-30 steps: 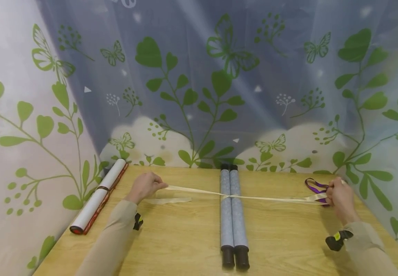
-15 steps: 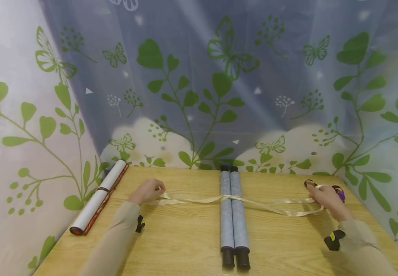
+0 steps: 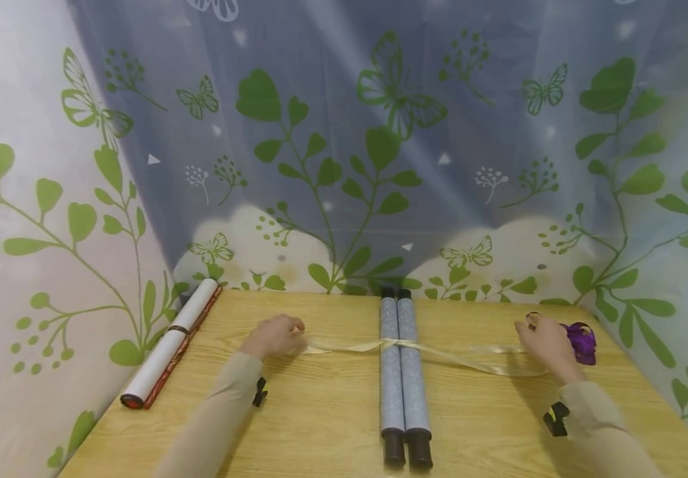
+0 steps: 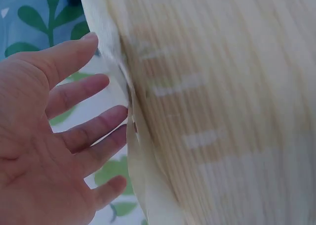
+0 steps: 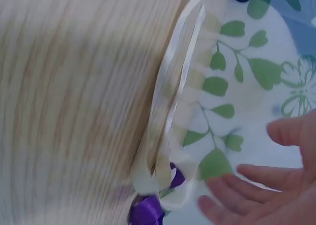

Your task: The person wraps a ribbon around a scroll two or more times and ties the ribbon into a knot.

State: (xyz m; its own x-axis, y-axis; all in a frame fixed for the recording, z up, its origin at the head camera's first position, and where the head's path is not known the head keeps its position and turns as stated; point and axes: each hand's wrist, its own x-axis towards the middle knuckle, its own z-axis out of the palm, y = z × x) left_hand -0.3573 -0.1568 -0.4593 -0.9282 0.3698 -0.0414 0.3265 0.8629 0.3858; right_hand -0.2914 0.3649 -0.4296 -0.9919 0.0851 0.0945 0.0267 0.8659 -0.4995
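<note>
Two blue-grey scrolls with dark end knobs lie side by side at the table's middle. A cream ribbon crosses them at a knot and trails slack to both sides. Over its left tail hovers my left hand; the left wrist view shows its fingers spread, fingertips right at the ribbon. At the right tail is my right hand, fingers apart and holding nothing in the right wrist view, beside the ribbon. A purple ribbon lies bunched past it, partly hidden.
A white scroll with red trim and a dark tie lies slanted along the left edge of the wooden table. Behind, a curtain printed with green leaves and butterflies hangs right at the table's back edge.
The ribbon, earlier pulled taut between both hands, has been let go and sags onto the table. Both hands have moved inward toward the scrolls and their fingers have loosened.
</note>
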